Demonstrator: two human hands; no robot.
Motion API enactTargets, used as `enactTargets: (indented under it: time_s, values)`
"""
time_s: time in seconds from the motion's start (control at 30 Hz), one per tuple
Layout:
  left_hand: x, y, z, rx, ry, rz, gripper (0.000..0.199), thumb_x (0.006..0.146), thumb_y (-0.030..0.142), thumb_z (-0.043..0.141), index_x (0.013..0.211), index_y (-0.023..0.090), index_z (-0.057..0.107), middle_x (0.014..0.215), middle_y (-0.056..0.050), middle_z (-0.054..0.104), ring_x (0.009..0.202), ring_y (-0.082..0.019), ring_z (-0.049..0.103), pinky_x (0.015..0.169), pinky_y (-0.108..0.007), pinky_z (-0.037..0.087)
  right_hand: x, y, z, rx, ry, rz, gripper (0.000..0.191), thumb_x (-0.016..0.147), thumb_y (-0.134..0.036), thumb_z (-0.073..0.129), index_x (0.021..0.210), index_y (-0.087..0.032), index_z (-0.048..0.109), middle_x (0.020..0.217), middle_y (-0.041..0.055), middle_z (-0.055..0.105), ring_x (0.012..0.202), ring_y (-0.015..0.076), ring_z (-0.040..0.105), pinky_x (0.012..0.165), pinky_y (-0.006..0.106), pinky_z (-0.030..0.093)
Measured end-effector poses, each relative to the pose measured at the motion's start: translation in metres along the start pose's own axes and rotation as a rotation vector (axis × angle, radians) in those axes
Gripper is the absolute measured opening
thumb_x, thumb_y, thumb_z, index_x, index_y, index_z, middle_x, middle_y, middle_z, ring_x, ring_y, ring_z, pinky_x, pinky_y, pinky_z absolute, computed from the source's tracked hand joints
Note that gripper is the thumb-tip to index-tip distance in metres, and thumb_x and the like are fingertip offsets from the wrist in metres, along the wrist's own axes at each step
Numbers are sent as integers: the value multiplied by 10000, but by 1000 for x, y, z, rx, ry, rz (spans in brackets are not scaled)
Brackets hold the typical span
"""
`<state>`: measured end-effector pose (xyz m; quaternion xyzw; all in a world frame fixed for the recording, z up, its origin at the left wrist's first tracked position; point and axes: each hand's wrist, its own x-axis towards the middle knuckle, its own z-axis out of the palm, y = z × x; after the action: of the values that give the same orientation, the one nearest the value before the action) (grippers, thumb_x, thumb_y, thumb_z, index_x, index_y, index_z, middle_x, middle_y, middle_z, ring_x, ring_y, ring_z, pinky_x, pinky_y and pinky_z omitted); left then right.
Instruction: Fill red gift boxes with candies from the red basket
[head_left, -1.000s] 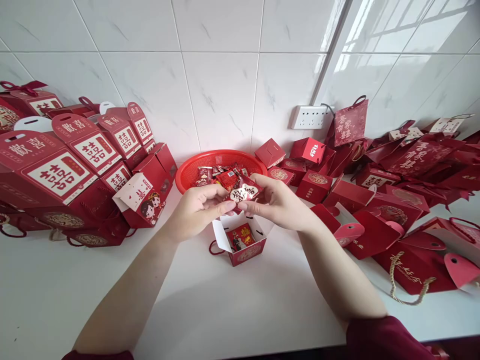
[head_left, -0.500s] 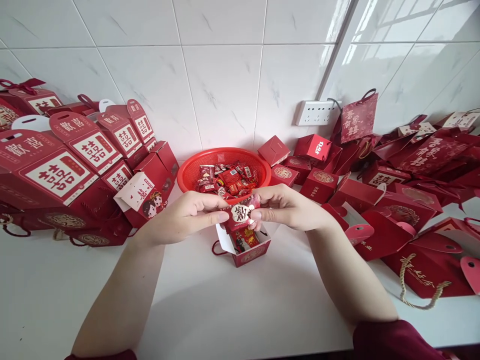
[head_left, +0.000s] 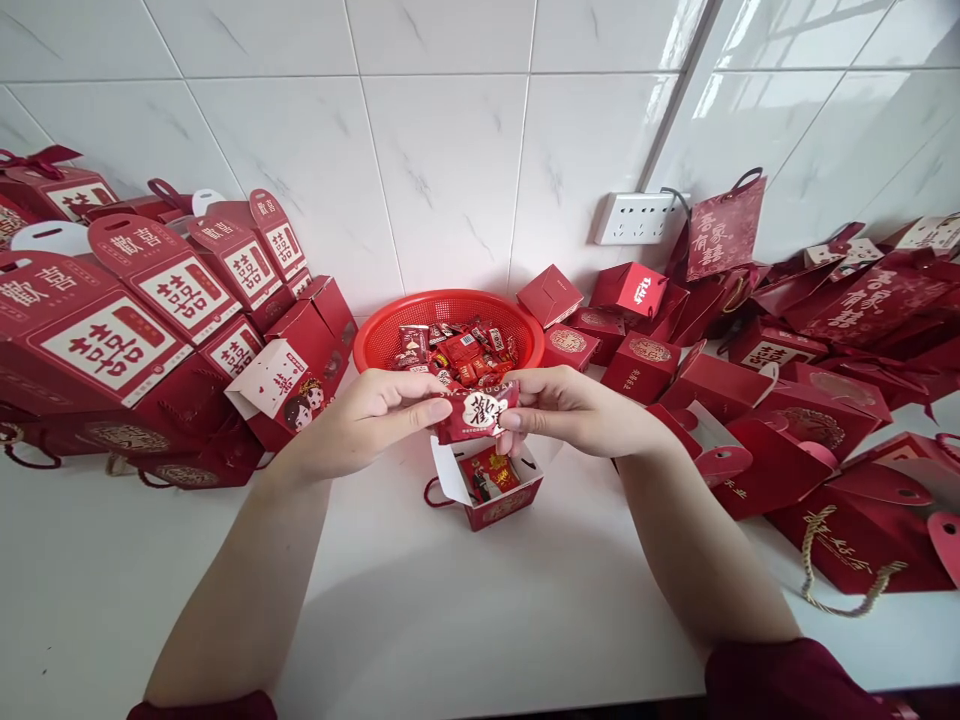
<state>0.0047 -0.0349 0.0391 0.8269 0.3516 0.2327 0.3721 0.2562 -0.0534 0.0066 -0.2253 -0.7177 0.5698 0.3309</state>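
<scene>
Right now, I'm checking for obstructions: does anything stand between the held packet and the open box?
Only fingers of the right hand, curled beneath the packet, show between it and the box. The white flap leans outward, and a red item lies inside; part of the inside is hidden.

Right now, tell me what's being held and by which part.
A red packet: the left hand pinches its left end, the right hand its right end.

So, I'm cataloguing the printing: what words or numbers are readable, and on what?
"歡", "SUGAR": held packet; rest partly covered.
"歡喜": top flaps at left.
"囍": pale labels at left, cartoon box, right-hand label.
"吾家有囍": upright red bag.
Too small or blurred: wrappers, gold script.
Numbers: none readable.
</scene>
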Motion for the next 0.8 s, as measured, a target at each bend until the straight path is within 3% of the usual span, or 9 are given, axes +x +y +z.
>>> enactTargets:
  time_s: [0.37,0.47,0.57,0.63,0.73,0.8]
  values:
    - [3,-2,5,-35,102,-13,270,900,424,590,970,191,706,893,-33,716,863,-180,660,763,-265,536,0,-3,2,-207,198,-67,196,954,-383,578,939,-190,608,870,38,666,831,172,659,773,329,559]
    - [3,-1,7,-80,149,-16,319,901,420,588,1126,206,665,953,-45,728,901,-188,678,828,-292,544,0,-1,-1,-269,358,-131,196,963,-399,556,949,-207,594,891,36,642,807,171,643,741,322,547]
    - [4,-3,5,52,177,-41,341,905,433,575,1178,239,637,1014,-39,721,927,-187,671,840,-297,529,-3,0,-9,-371,462,-126,178,975,-392,530,979,-219,574,904,38,632,795,175,623,706,312,525]
    - [4,-6,1,219,103,-86,306,919,432,528,1127,258,671,980,-20,721,862,-177,665,769,-278,517,-7,0,-15,-445,394,-45,163,978,-371,517,965,-216,563,850,29,628,770,175,615,681,299,510]
    - [5,-12,-2,366,-153,-142,332,930,381,433,1069,278,717,797,7,703,725,-161,644,652,-249,476,-8,1,-17,-552,195,75,146,978,-316,491,913,-212,572,790,11,631,735,165,609,655,276,488]
    - [6,-17,-2,355,-301,-147,343,911,356,425,1040,286,736,803,5,711,747,-174,652,668,-254,473,-5,6,-15,-618,73,152,137,967,-248,478,946,-220,610,795,5,654,715,160,607,637,268,473]
